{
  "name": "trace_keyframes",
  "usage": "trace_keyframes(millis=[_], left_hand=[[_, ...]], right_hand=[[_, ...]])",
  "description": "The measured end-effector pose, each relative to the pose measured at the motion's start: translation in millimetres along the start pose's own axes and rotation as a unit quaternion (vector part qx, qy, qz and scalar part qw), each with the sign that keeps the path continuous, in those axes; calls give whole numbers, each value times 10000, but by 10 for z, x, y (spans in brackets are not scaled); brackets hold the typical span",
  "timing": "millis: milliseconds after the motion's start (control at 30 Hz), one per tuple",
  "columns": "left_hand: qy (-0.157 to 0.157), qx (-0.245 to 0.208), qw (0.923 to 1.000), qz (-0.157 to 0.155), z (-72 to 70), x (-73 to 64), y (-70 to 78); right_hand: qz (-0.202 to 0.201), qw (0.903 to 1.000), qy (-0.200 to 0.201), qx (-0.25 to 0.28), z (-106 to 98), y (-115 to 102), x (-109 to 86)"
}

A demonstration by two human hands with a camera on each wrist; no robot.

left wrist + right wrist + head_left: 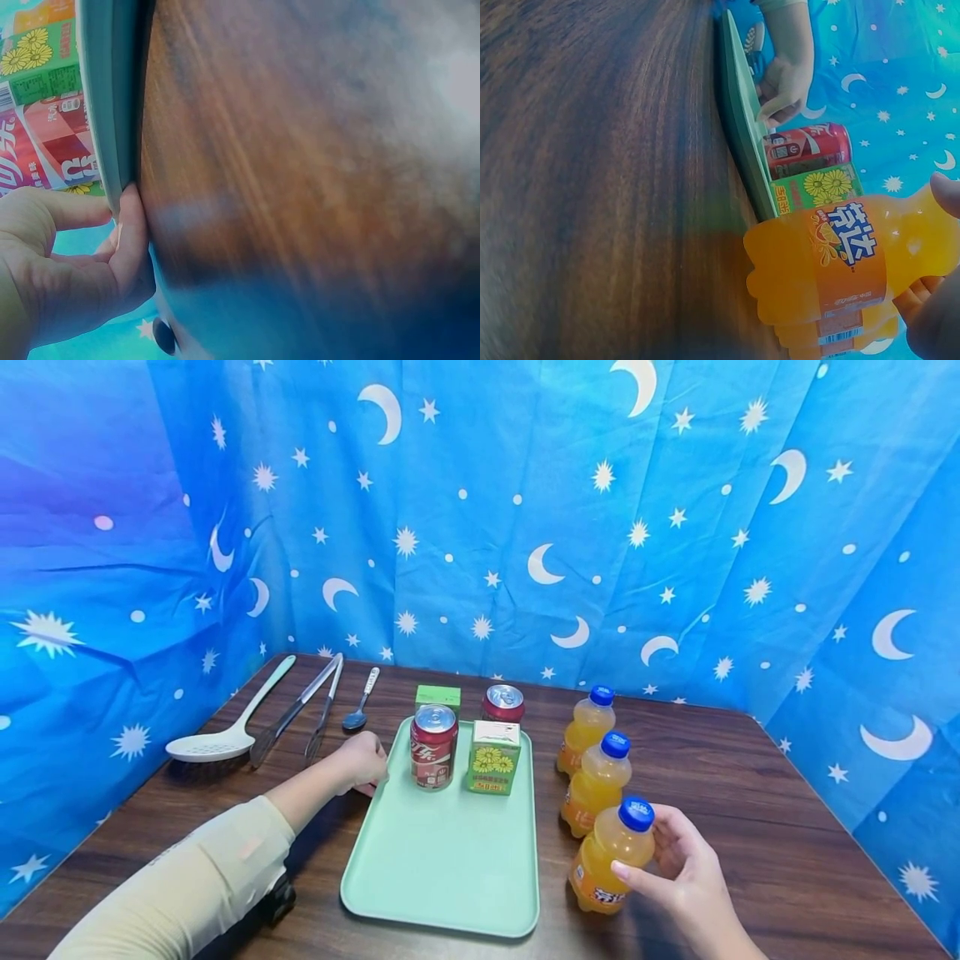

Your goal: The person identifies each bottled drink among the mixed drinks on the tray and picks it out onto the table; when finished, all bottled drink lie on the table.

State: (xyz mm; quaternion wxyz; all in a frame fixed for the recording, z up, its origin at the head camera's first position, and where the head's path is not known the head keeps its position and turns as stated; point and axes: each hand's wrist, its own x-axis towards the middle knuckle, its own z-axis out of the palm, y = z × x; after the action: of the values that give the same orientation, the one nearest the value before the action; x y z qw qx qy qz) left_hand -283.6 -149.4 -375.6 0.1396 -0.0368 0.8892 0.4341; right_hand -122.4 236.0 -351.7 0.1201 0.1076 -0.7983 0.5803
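Observation:
My left hand (365,762) pinches the left rim of a mint-green tray (442,868), thumb and finger on either side of it in the left wrist view. My right hand (686,868) grips the nearest orange soda bottle (611,864), blue-capped and upright, right of the tray. Its label (851,251) faces the right wrist camera. On the tray's far half stand a red soda can (433,752) and a green drink carton with yellow flowers (492,762). Behind them are a second red can (503,703) and a green carton (438,696), both partly hidden.
Two more orange soda bottles (597,785) (587,731) stand in a row behind the held one. Left of the tray lie a slotted turner (217,743), metal tongs (303,702) and a small spoon (360,710). A blue star-and-moon curtain (465,568) surrounds the dark wooden table (750,827).

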Motion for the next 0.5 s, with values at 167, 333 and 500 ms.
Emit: trace_keyframes(millis=[167, 333, 500], left_hand=[[0, 21, 10000, 27, 3, 3, -7], [-2, 35, 10000, 44, 1, -8, -2], [-4, 30, 10000, -1, 8, -24, 4]], right_hand=[[65, 9999, 26, -95, -6, -3, -7], [-18, 9996, -63, -258, -20, -2, -7], [-178, 9989, -230, -376, -41, -7, -16]])
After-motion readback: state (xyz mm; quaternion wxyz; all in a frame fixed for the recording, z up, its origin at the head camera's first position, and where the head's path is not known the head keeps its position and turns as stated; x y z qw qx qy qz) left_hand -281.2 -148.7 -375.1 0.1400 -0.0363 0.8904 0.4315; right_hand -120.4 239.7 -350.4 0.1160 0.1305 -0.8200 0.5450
